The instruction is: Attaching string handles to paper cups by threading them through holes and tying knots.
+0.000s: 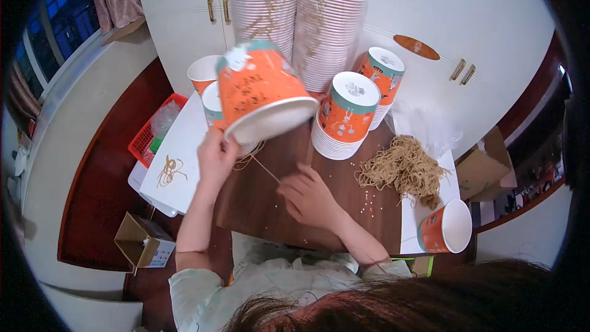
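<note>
An orange paper bucket (261, 86) with a green band hangs tilted over the left part of the brown board, its white rim toward me. My left hand (218, 158) is closed on the lower left of that rim. A thin tan cord (265, 168) runs from below the bucket down to my right hand (312, 197), whose fingers are pinched at its end and slightly blurred. Just beyond, an upside-down nested stack of the same buckets (347, 117) stands on the board. Part of another bucket (212, 99) shows behind the held one.
Tall wrapped stacks of white-rimmed buckets (329, 37) stand against the cabinet (455, 18). A tangled heap of tan cord (405, 169) lies at the right, near a bucket on its side (445, 227). Cord loops (172, 171) lie at the left, beside a red basket (144, 141).
</note>
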### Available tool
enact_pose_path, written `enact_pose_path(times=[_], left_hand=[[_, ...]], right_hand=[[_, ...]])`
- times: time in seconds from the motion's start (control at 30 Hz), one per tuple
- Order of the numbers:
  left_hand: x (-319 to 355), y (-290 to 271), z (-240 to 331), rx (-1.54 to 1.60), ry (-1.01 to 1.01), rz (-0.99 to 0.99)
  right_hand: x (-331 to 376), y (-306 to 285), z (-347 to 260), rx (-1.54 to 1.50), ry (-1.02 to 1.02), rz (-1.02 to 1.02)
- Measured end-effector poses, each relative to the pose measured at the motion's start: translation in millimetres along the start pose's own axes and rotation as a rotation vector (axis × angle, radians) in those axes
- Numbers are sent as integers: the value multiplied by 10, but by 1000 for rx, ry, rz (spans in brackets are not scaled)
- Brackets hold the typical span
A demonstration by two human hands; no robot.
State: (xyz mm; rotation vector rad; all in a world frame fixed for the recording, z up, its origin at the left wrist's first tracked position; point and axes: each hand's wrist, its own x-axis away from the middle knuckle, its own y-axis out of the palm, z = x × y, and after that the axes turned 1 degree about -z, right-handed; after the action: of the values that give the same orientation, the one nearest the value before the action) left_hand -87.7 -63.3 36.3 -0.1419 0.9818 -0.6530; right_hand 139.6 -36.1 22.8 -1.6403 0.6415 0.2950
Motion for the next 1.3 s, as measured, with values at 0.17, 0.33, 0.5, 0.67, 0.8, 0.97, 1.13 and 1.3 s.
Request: enact_pose_path(times=[0.17,0.33,0.5,0.67,0.8,0.97,1.13,1.3], left_hand=[[-499,-96,-624,-309,240,217],[-652,72,-1215,-489,195,211],[-575,158,-1228,-575,78,48],[-622,131,-1295,-607,52,96],[-582,141,-1330,-651,66,118],[-230,208,-1391,-622,-9,-69],[0,279,-1492,-450,-97,-35],[166,278,-1561,-251,-212,-52]], right_hand=[[-731,493,288,44,-63,96],[-1101,1038,480,106,-44,61],[-1041,1276,585,62,72,-75],[-1022,1337,622,86,24,5],[-1076,1340,624,93,10,33],[-911,1416,643,119,62,-132],[-701,1538,695,142,89,-189],[-597,1637,726,144,124,-152]])
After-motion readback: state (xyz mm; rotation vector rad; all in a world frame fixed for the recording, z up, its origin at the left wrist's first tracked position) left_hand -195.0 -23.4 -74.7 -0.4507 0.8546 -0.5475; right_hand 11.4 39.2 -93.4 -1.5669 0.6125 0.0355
